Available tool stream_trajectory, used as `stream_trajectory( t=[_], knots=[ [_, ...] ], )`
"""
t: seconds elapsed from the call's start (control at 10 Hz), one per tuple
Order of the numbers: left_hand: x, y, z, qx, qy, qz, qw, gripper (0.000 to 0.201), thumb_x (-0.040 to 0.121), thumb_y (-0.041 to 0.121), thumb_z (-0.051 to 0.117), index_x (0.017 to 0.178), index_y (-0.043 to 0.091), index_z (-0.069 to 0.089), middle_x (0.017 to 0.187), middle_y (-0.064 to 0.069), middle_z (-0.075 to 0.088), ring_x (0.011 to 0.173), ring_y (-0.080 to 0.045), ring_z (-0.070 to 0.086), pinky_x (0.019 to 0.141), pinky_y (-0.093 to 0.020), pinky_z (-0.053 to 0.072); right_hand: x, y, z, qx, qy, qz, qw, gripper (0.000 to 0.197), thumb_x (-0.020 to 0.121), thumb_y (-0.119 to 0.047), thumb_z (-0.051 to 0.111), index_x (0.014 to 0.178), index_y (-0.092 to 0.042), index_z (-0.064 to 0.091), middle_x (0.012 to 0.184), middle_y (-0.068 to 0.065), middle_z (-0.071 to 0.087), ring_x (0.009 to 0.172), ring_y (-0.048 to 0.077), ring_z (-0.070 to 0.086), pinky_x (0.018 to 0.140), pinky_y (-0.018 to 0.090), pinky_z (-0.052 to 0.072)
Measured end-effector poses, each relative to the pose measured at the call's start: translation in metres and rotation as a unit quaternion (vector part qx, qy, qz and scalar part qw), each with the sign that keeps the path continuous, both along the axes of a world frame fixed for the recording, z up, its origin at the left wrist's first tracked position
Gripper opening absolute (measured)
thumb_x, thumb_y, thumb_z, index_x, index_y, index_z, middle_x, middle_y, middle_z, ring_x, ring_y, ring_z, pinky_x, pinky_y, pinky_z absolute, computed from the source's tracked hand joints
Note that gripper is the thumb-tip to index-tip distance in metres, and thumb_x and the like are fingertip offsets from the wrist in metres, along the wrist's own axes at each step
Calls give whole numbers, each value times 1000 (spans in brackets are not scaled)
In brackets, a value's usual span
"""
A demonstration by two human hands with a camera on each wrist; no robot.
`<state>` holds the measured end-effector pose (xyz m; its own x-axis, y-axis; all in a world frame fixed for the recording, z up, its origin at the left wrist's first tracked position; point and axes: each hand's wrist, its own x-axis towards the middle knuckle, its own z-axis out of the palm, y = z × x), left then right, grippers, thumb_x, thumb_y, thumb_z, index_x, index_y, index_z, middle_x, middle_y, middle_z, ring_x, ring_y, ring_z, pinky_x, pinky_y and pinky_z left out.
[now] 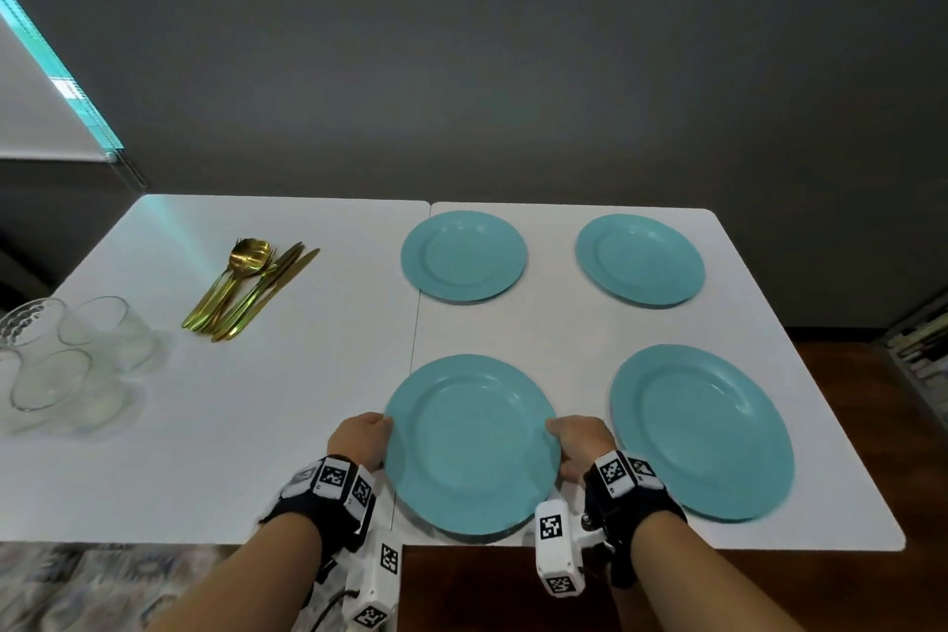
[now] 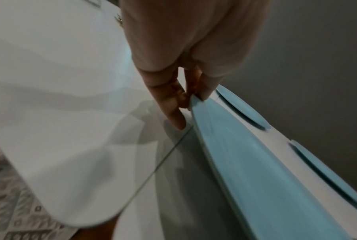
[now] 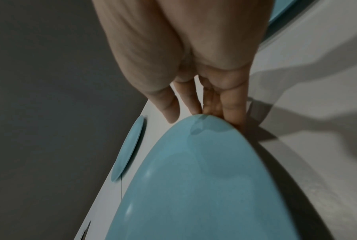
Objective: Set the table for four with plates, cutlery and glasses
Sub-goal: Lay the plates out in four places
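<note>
The left hand (image 1: 361, 439) holds the left rim of the near-left plate (image 1: 472, 441), thumb on top and fingers (image 2: 173, 113) reaching down under the edge, as the left wrist view shows. The right hand (image 1: 582, 444) holds the opposite rim in the same way, with its fingers (image 3: 233, 104) tucked beneath. The plate sits between the two hands, close to the near edge of the counter (image 1: 256, 426); whether it is fully down or a little lifted I cannot tell, though the shadow under it suggests it is at or just above the surface.

Outward from there, a second plate (image 1: 703, 431) lies just right of the right hand, and two more plates (image 1: 464, 256) (image 1: 640, 259) lie at the far side, so all four form a square on the right half of the counter. The plate step looks all but done.

What remains lies to the left. The cutlery (image 1: 246, 290), a gold bundle of spoons, forks and knives, lies far-left of the held plate, its long axis running from near-left to far-right, handles toward the person. The glasses (image 1: 66, 354) stand in a cluster further left, near the counter's left edge. Both piles are nearer the left hand than the right, so the next reach probably falls to the left hand, going leftward and away from the body once the plate is released.
</note>
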<state>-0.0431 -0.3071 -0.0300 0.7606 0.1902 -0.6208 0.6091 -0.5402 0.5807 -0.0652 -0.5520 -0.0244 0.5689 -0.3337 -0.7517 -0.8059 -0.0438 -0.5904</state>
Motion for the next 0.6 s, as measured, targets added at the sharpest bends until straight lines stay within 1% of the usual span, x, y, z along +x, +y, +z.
stream_trajectory(
  t=[0.1, 0.2, 0.3, 0.4, 0.5, 0.6],
  knots=[
    [5, 2, -10, 43, -31, 8, 999, 28, 88, 20, 48, 62, 25, 55, 71, -2, 61, 83, -24, 58, 66, -25, 43, 7, -4, -9, -138, 20, 205, 969, 43, 92, -22, 57, 132, -9, 49, 131, 13, 57, 120, 27, 56, 102, 32, 45],
    [6, 4, -7, 54, -16, 3, 998, 15, 85, 15, 54, 84, 20, 68, 83, -3, 66, 90, -27, 64, 83, -30, 53, 13, -4, -16, -37, 12, 77, 996, 19, 88, -21, 61, 102, -9, 65, 118, 17, 65, 108, 31, 64, 93, 41, 53],
    [7, 8, -10, 96, -10, -6, 995, 27, 84, 16, 54, 108, 15, 67, 108, -8, 69, 104, -27, 62, 90, -29, 50, 14, -5, -12, -24, 23, 92, 995, 14, 84, -14, 62, 71, -11, 58, 98, 20, 67, 100, 35, 67, 86, 50, 56],
    [9, 9, -12, 120, -11, -15, 993, 24, 86, 17, 50, 102, 13, 68, 105, -9, 71, 99, -28, 64, 82, -26, 48, 14, -5, -3, -26, 47, 100, 993, 14, 82, -11, 64, 74, -1, 59, 89, 22, 67, 91, 39, 69, 79, 49, 58],
    [13, 7, -11, 142, -1, -14, 990, 26, 89, 17, 48, 108, 11, 66, 111, -9, 68, 107, -28, 61, 83, -25, 45, 18, -7, 0, -62, 52, 140, 987, 16, 82, -15, 63, 80, 1, 60, 83, 19, 66, 75, 35, 67, 63, 36, 55],
    [19, 7, -7, 137, -7, 7, 990, 30, 90, 20, 49, 116, 10, 61, 120, -12, 63, 114, -28, 56, 89, -27, 44, 29, -8, 4, -143, 46, 201, 968, 16, 83, -23, 61, 86, -8, 57, 83, 8, 58, 79, 25, 56, 76, 33, 52]
  ],
)
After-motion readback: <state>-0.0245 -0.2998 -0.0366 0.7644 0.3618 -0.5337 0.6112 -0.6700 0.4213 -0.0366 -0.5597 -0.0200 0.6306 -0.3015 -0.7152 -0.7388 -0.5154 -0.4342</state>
